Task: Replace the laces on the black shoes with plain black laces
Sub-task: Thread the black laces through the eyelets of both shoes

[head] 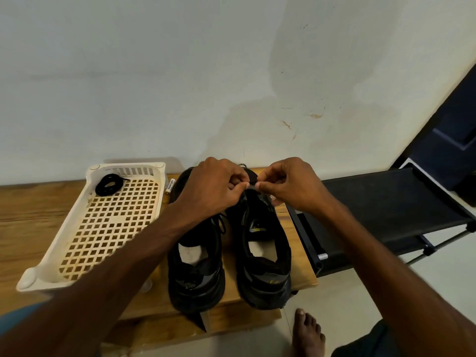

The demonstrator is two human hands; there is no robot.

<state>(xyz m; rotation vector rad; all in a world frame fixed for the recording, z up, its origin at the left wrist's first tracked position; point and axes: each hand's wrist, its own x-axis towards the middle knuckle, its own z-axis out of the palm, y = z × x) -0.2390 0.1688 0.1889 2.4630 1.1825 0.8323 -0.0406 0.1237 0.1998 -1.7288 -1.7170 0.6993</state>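
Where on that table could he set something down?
Most of the tray is bare, nearer than the coiled lace in its far corner. Bare table lies left of the tray. Crowded: the toe of the right shoe, where left hand and right hand pinch its lace.

toe of centre-left shoe (pixel 203 274): hidden under left hand (pixel 216 186) | pinched lace (pixel 252 182): barely visible | tube (pixel 170 185) label: too small

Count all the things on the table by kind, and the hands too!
Shoes: 2
Tray: 1
Lace coil, in the tray: 1
White tube, beside the tray: 1
Hands, both pinching what looks like a lace on one shoe: 2
Total: 7
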